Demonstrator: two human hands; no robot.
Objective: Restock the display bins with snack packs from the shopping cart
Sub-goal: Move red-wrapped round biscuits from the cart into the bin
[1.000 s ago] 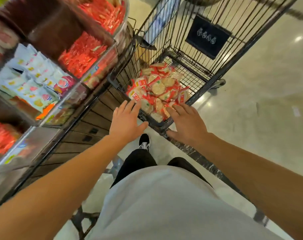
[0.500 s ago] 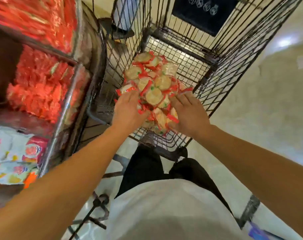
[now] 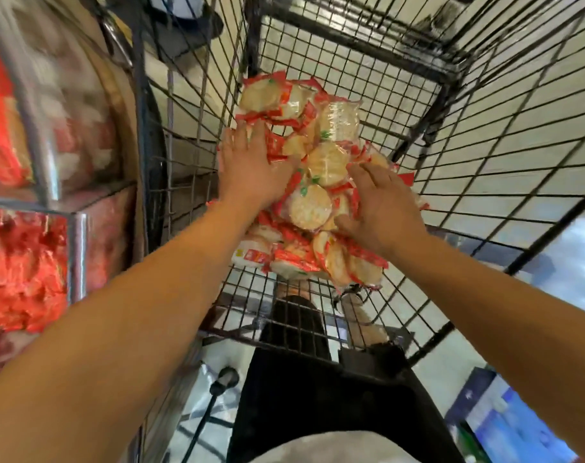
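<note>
Snack packs: a heap of clear packs (image 3: pixel 318 182) with round pale crackers and red edging lies on the wire floor of the shopping cart, toward its near end, piled several deep.
Left grip: the left hand (image 3: pixel 251 165) lies palm-down on the left side of the heap, fingers straight and spread, tips reaching over the upper packs; it presses on them and closes round none.
Right grip: the right hand (image 3: pixel 383 208) rests on the right side of the heap, fingers mostly straight and slightly spread, thumb against a pack near the middle; no pack is clasped that can be seen.
Between the hands: several packs stay uncovered, one large round cracker pack just beside the right thumb.
Shopping cart: black wire basket (image 3: pixel 485 155), its grid walls rising round the heap on all sides; pale floor shows through the mesh.
Display bins: to the left of the cart, metal-framed bins (image 3: pixel 74 215) hold red-wrapped packs (image 3: pixel 20 272); this part is blurred, so the wrappers' print cannot be read.
Person: both bare forearms reach forward into the cart; dark trousers (image 3: pixel 301 379) and a white top (image 3: pixel 318 452) show below.
</note>
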